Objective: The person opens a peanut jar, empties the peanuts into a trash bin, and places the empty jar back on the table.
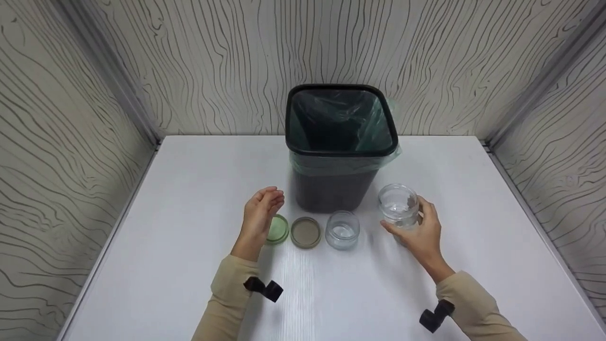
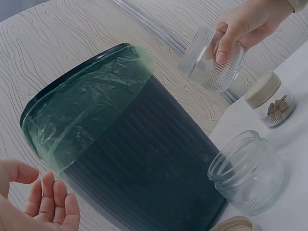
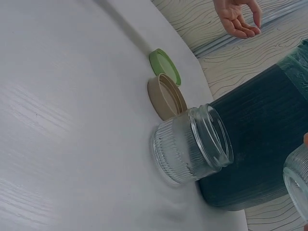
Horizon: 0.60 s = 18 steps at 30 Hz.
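My right hand grips a clear glass jar by its side, thumb and fingers around it, raised off the table. In the left wrist view this lidless jar is tilted, and nothing shows inside it. My left hand hovers beside the bin with loosely bent fingers and holds nothing. Below it lies a green lid, partly hidden by the hand in the head view. Alongside are a beige lid, inner side up, and a second open glass jar, standing upright.
A dark bin with a green liner stands behind the lids and jars. A beige-lidded jar with brown pieces inside stands farther right. Wood-patterned walls border the white table.
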{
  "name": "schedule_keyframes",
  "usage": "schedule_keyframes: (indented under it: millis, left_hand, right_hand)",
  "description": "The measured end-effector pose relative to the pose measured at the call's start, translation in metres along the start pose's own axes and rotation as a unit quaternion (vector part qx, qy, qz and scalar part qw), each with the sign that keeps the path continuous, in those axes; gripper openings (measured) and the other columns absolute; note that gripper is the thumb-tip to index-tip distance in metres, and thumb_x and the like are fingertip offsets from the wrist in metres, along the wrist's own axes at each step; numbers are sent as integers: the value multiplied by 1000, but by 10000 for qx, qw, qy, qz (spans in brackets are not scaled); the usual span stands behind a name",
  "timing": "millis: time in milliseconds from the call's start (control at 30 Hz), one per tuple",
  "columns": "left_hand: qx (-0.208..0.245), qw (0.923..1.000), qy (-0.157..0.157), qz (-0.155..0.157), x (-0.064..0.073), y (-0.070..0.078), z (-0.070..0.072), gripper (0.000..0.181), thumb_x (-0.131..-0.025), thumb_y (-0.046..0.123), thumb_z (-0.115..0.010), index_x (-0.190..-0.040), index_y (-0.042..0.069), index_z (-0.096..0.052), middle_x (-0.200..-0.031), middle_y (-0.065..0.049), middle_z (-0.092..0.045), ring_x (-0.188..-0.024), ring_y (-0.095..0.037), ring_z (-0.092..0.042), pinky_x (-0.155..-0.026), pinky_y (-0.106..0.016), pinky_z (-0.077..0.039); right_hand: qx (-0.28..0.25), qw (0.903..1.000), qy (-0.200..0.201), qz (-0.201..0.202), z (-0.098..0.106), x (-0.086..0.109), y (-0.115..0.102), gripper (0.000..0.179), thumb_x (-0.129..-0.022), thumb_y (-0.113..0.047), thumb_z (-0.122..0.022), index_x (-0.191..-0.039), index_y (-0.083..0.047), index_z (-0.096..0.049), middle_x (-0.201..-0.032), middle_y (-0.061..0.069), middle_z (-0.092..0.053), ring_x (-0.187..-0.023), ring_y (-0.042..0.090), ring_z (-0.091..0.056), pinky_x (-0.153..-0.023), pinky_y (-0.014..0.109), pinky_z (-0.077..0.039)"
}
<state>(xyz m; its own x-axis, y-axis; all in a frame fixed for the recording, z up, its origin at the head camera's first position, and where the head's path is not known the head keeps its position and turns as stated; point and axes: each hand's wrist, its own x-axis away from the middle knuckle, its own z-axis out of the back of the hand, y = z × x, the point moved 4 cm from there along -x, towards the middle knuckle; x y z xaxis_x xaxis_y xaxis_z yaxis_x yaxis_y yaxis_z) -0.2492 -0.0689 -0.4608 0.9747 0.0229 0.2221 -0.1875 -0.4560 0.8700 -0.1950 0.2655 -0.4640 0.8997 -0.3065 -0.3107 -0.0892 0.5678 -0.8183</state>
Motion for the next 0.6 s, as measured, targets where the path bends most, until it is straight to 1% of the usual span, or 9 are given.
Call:
schedule_keyframes:
  millis: [133,367,500,600]
  left_hand:
    - [-52,10000,1,65,2,-8,5,16,-98,5,-44,-110,-3,-52,-86,4,-63,-82,-4,-63,-80,-14,-54]
    - [-85,9997,-33,219,5,-22,11,19,-99,4,-42,-113,-5,-50,-88,4,-62,-83,-4,-62,-80,-13,-53]
    - [-77,9994,80,315,6,-32,14,16,-98,4,-42,-109,-3,-52,-85,5,-63,-82,-4,-63,-78,-14,-54]
    - [-29,9992,166,355,7,-38,18,15,-98,4,-43,-107,-2,-53,-83,5,-63,-81,-5,-63,-77,-15,-54]
  right_hand:
    - [-118,9999,-32,-14,-2,3,3,87,-62,-7,-87,-135,8,-42,-129,25,-50,-121,33,-48,-107,56,-41]
    - [-141,9999,10,-17,-7,9,6,82,-64,-6,-85,-131,12,-42,-127,28,-49,-122,40,-46,-105,61,-41]
    - [-81,9998,-17,-193,-10,13,9,82,-65,-9,-85,-132,11,-42,-127,28,-47,-121,39,-43,-104,61,-41]
    - [-109,9995,-55,-300,-12,14,11,83,-66,-9,-85,-133,11,-41,-129,27,-46,-124,40,-42,-106,62,-39]
